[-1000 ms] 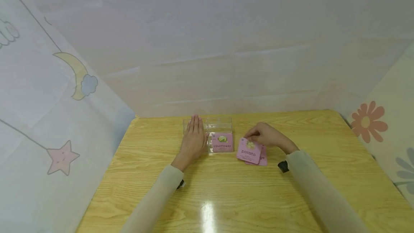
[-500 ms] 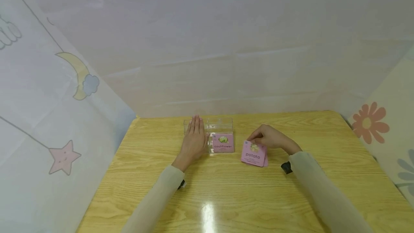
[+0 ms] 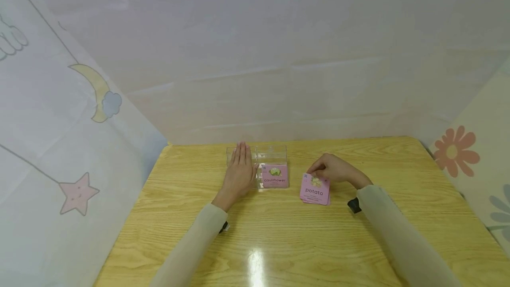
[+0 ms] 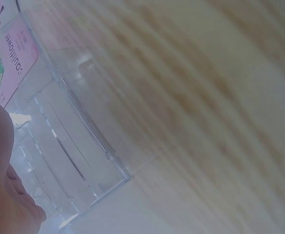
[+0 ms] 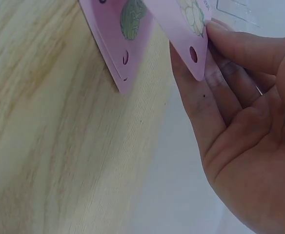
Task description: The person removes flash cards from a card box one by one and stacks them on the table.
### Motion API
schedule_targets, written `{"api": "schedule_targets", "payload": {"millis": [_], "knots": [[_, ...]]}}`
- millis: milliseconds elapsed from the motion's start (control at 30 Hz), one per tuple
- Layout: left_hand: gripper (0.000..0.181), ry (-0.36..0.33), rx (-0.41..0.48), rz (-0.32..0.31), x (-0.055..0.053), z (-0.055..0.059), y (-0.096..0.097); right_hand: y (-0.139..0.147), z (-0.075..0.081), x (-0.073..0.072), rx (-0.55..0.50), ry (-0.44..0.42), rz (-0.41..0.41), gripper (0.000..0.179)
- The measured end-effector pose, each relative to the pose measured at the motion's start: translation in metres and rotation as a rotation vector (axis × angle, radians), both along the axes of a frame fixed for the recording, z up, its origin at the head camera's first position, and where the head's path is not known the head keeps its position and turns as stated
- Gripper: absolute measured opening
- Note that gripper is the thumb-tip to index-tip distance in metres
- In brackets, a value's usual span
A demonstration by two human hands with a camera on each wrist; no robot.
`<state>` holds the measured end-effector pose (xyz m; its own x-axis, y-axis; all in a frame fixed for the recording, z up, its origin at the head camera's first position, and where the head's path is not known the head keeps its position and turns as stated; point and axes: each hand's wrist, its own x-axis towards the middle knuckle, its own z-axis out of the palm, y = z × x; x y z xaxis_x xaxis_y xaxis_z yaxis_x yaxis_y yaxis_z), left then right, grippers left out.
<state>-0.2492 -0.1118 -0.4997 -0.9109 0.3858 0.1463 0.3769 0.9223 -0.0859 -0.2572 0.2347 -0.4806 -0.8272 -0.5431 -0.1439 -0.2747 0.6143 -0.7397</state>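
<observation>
My left hand (image 3: 238, 172) lies with straight fingers over the left half of a clear plastic holder (image 3: 272, 152). In the holder's front right section sits a pink cauliflower card (image 3: 275, 180). My right hand (image 3: 334, 169) pinches the top edge of a pink potato card (image 3: 314, 191), thumb on its face and fingers behind. In the right wrist view the potato card (image 5: 181, 41) stands tilted above other pink cards (image 5: 114, 51), which lie on the table with a green vegetable picture on top. From the head view the potato card hides most of them.
The wooden table (image 3: 263, 229) ends at a pale wall sheet (image 3: 279, 101) just behind the holder. Ridges (image 4: 59, 141) divide the holder's bottom into slots. A dark strap piece (image 3: 353, 206) hangs below the right wrist.
My right hand has shifted slightly right with the potato card, which has come more upright and more nearly aligned over the cards below. My left hand stays on the holder.
</observation>
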Motion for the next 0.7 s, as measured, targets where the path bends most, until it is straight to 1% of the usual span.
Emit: {"api": "schedule_targets", "payload": {"millis": [267, 467, 700], "knots": [[0.072, -0.001, 0.025, -0.002, 0.0001, -0.0005, -0.0009, -0.0015, -0.0009, -0.0019, -0.014, -0.028, -0.011, 0.025], [0.072, 0.016, 0.016, -0.006, 0.0005, -0.0010, -0.0013, -0.0024, -0.0046, -0.0030, -0.006, -0.007, -0.008, 0.024], [0.071, 0.026, 0.055, -0.017, 0.0004, -0.0015, -0.0013, -0.0029, -0.0087, -0.0038, 0.015, 0.012, -0.001, 0.025]]}}
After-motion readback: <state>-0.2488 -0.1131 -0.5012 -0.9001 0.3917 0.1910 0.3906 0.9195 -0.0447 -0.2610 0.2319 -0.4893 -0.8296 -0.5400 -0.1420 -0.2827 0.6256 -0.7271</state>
